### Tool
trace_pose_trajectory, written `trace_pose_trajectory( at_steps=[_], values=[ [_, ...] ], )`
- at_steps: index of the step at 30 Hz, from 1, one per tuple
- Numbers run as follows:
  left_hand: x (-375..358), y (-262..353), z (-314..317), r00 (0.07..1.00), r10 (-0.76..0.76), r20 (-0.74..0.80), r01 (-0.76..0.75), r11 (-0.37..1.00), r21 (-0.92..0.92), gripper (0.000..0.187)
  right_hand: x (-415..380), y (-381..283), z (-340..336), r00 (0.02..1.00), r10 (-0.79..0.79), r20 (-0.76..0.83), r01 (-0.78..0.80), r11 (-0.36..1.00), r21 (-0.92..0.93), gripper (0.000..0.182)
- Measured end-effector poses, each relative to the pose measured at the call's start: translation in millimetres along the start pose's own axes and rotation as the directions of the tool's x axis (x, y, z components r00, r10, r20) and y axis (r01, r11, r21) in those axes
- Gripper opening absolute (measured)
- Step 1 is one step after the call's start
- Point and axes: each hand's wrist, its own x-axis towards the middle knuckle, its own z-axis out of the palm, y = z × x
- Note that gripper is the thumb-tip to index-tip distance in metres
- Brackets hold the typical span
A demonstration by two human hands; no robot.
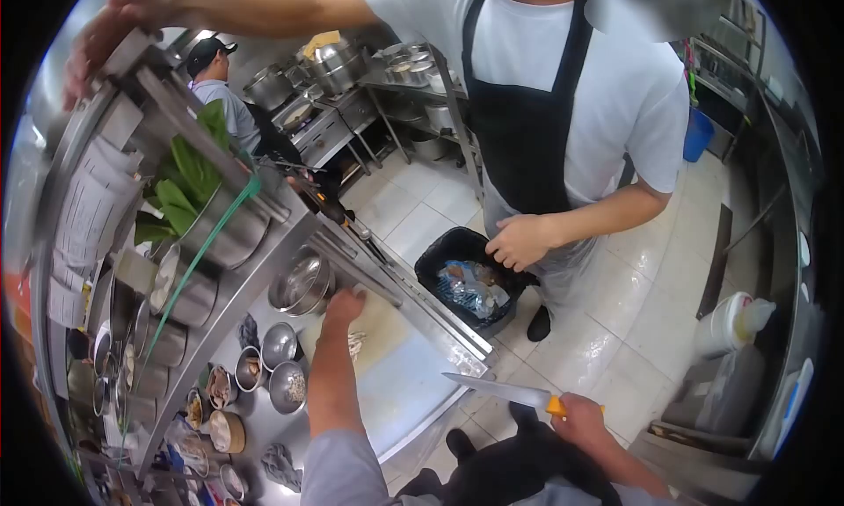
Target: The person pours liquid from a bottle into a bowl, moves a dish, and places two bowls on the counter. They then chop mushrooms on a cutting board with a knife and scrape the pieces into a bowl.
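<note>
My right hand (580, 420) grips a kitchen knife (501, 388) by its yellow handle, out past the counter's front edge. The blade points left. My left hand (345, 305) reaches over the far part of the cutting board (387, 378), its fingers curled; a small pale bit shows at the fingertips, too small to name. Beside that hand is a large metal bowl (301, 282). Pale chopped strips (355, 343) lie on the board just below the hand.
Small metal bowls (287, 386) of ingredients stand left of the board, under a steel shelf (237, 269) bearing leafy greens (189, 185). A lined bin (466, 277) stands beyond the counter. A co-worker in an apron (527, 93) stands by it; another person (224, 101) is near the stove.
</note>
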Motion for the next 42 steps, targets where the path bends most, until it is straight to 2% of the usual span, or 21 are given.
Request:
trace_pose_trajectory(
  at_steps=[3, 6, 8, 11, 15, 18, 21, 23, 24, 25, 27, 28, 30, 32, 33, 35, 37, 38, 40, 41, 42],
  values=[
    [13.9, -8.5, 6.4, 0.999, 0.038, -0.002, -0.037, 0.997, 0.075, 0.063, 2.4, 9.7, -3.8, 1.0, 0.021, -0.011, -0.021, 1.0, 0.002, 0.026],
    [2.9, -11.9, -1.2, 0.995, 0.086, 0.041, -0.087, 0.996, 0.012, 0.069, 14.2, 13.7, -4.3, 0.999, 0.033, -0.013, -0.033, 0.999, 0.003, 0.027],
    [-8.6, -12.8, 2.9, 0.992, 0.116, -0.041, -0.114, 0.992, 0.058, 0.069, 25.7, 16.8, -7.3, 1.0, 0.011, -0.008, -0.011, 1.0, -0.013, 0.027],
    [-31.2, -15.9, 15.0, 0.98, 0.197, -0.021, -0.193, 0.974, 0.122, 0.067, 42.5, 17.2, -13.4, 0.996, -0.085, -0.007, 0.085, 0.996, 0.001, 0.026],
    [-103.0, 17.1, 8.7, 0.985, 0.156, -0.075, -0.149, 0.984, 0.093, 0.065, 59.7, 3.6, -22.1, 0.991, -0.131, 0.007, 0.131, 0.991, 0.01, 0.026],
    [-133.6, 26.0, 12.6, 0.995, 0.104, -0.002, -0.102, 0.985, 0.139, 0.063, 70.8, -5.1, -23.4, 0.986, -0.164, 0.022, 0.164, 0.986, 0.026, 0.028],
    [-164.5, 9.9, 16.8, 0.991, 0.109, -0.077, -0.097, 0.984, 0.147, 0.058, 81.3, -20.5, -18.3, 0.976, -0.207, 0.062, 0.206, 0.978, 0.021, 0.027],
    [-203.1, 7.8, 0.3, 0.897, 0.237, -0.373, -0.243, 0.97, 0.032, 0.051, 88.9, -29.4, -17.9, 0.971, -0.23, 0.07, 0.231, 0.973, -0.003, 0.026],
    [-229.7, -0.3, -8.9, 0.87, 0.231, -0.435, -0.238, 0.971, 0.04, 0.046, 89.9, -33.4, -17.3, 0.971, -0.214, 0.11, 0.215, 0.977, 0.006, 0.027],
    [-259.6, -15.4, -17.8, 0.837, 0.228, -0.497, -0.234, 0.971, 0.051, 0.041, 91.5, -37.1, -16.9, 0.969, -0.198, 0.145, 0.198, 0.98, 0.014, 0.029],
    [-318.0, -63.4, -26.8, 0.852, 0.07, -0.518, -0.086, 0.996, -0.007, 0.033, 90.8, -42.1, -10.7, 0.963, -0.214, 0.165, 0.216, 0.976, 0.007, 0.03],
    [-335.5, -108.1, -6.1, 0.784, -0.045, -0.619, 0.022, 0.999, -0.044, 0.029, 90.5, -44.8, -8.9, 0.96, -0.217, 0.18, 0.22, 0.976, 0.002, 0.031],
    [-378.0, -202.1, 6.9, 0.794, -0.238, -0.56, 0.285, 0.959, -0.003, 0.035, 86.2, -54.3, -4.6, 0.955, -0.233, 0.182, 0.24, 0.971, -0.018, 0.029],
    [-409.8, -267.0, 17.3, 0.718, -0.38, -0.583, 0.527, 0.845, 0.097, 0.044, 84.4, -69.4, 0.9, 0.949, -0.256, 0.182, 0.266, 0.963, -0.035, 0.028],
    [-423.2, -262.4, 7.7, 0.638, -0.582, -0.504, 0.662, 0.749, -0.026, 0.051, 84.6, -77.8, 1.1, 0.951, -0.255, 0.175, 0.264, 0.964, -0.032, 0.029],
    [-434.3, -318.1, 36.6, 0.574, -0.714, -0.402, 0.767, 0.64, -0.042, 0.054, 73.5, -93.1, 2.1, 0.953, -0.237, 0.191, 0.248, 0.968, -0.034, 0.03],
    [-437.2, -352.8, 49.0, 0.643, -0.685, -0.343, 0.588, 0.729, -0.351, 0.057, 68.7, -114.0, -1.5, 0.924, -0.213, 0.317, 0.233, 0.972, -0.025, 0.03],
    [-429.6, -378.4, 59.8, 0.658, -0.68, -0.324, 0.661, 0.727, -0.185, 0.056, 63.4, -127.3, -5.4, 0.914, -0.195, 0.357, 0.221, 0.975, -0.034, 0.03],
    [-416.1, -355.5, 36.9, 0.655, -0.594, -0.466, 0.587, 0.789, -0.181, 0.058, 54.0, -140.6, 4.5, 0.906, -0.212, 0.366, 0.252, 0.966, -0.064, 0.031],
    [-407.6, -363.1, 53.6, 0.581, -0.427, -0.693, 0.458, 0.875, -0.156, 0.06, 50.3, -144.3, 7.7, 0.908, -0.22, 0.358, 0.264, 0.962, -0.076, 0.031],
    [-400.4, -365.2, 56.9, 0.62, -0.475, -0.624, 0.435, 0.87, -0.231, 0.061, 46.8, -149.7, 10.7, 0.891, -0.224, 0.395, 0.285, 0.953, -0.102, 0.031]
  ],
)
